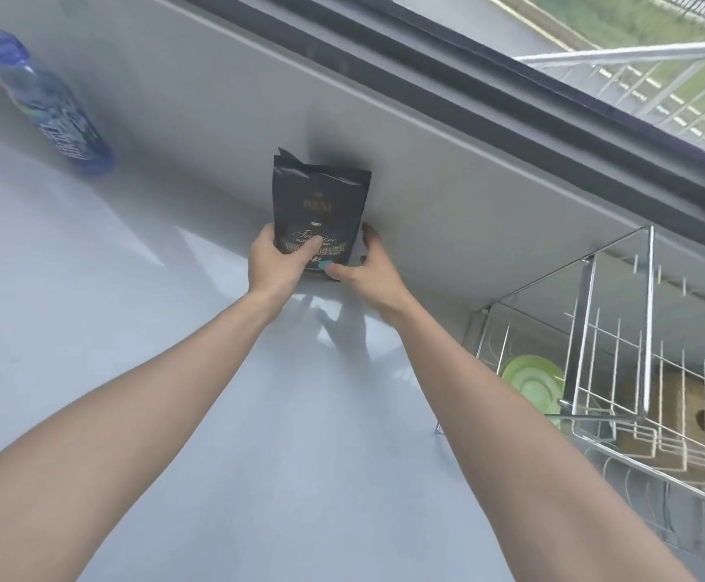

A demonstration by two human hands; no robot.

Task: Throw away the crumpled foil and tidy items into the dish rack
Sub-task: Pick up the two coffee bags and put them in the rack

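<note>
A black pouch with gold lettering stands upright on the grey counter, against the back wall. My left hand grips its lower left side, thumb across the front. My right hand holds its lower right edge, thumb on the front and fingers behind. The wire dish rack stands at the right, with a green plate upright in its lower tier. No crumpled foil is in view.
A blue-capped plastic bottle stands at the far left of the counter. A brown block with a dark hole lies inside the rack. A dark window frame runs above the back wall.
</note>
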